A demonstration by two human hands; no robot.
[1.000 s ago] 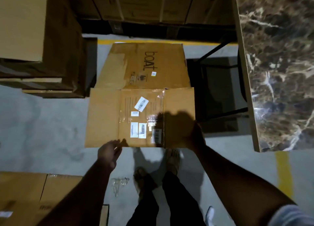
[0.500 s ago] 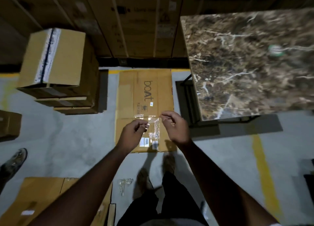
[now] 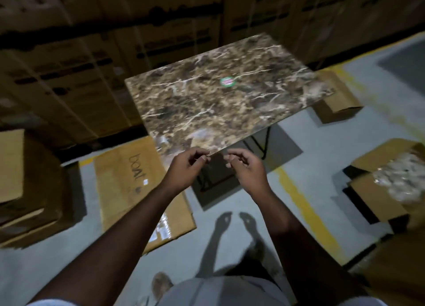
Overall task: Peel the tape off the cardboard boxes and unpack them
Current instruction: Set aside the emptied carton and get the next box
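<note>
A: Two hands are hovering before the brown marble-patterned tabletop [image 3: 220, 98]; the left hand [image 3: 186, 167] and right hand [image 3: 246, 167] are curling fingertips, perhaps pinching clear tape — nobody can tell.

B: The flattened brown cardboard box [image 3: 128, 186] is lying on the floor at left. Discarding any tape seems next; blur is hiding it.

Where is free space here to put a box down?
The marble table top is bare apart from a small round sticker. The grey floor between the table and the open box is free. The left is crowded by stacked boxes and flattened cardboard.
</note>
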